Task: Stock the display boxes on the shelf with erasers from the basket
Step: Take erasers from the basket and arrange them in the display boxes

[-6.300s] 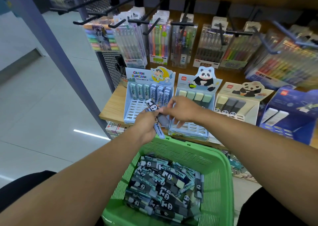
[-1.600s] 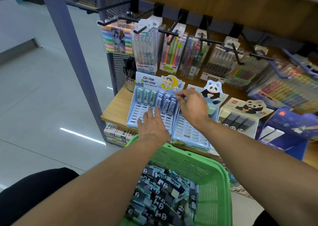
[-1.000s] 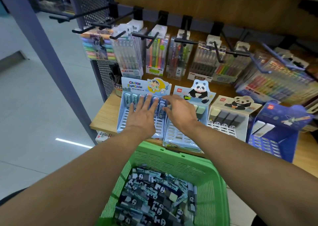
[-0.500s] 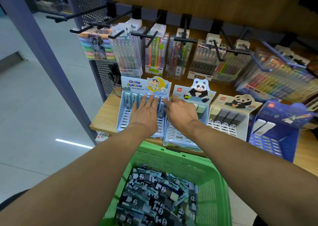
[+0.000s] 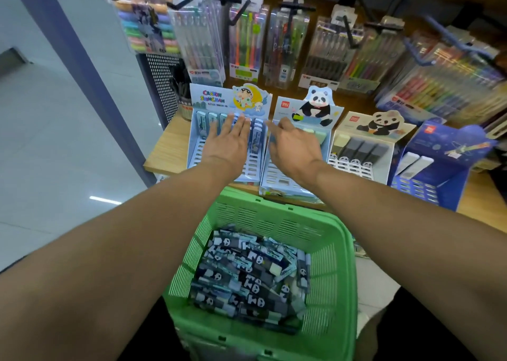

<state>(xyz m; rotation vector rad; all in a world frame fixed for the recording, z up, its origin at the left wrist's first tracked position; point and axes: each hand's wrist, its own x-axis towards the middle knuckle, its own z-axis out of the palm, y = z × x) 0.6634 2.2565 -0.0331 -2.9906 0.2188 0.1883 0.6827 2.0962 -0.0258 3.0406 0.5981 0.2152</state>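
Clear pen packs point(image 5: 200, 42) hang on black hooks point(image 5: 293, 6) above a wooden shelf point(image 5: 164, 152).

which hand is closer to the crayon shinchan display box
Left. The left hand lies flat on the Crayon Shinchan display box, over its erasers. The right hand is over the neighbouring panda display box.

The four display boxes stood side by side along the front of the shelf point(image 5: 167, 152), touching or nearly so, leaving no gap between them. Bare shelf showed left of the cartoon display box point(image 5: 227, 130). Pen packs point(image 5: 244, 45) hung from hooks point(image 5: 290, 6) just above and behind the boxes' header cards. The green basket point(image 5: 274, 220) sat open-topped below the shelf's front edge.
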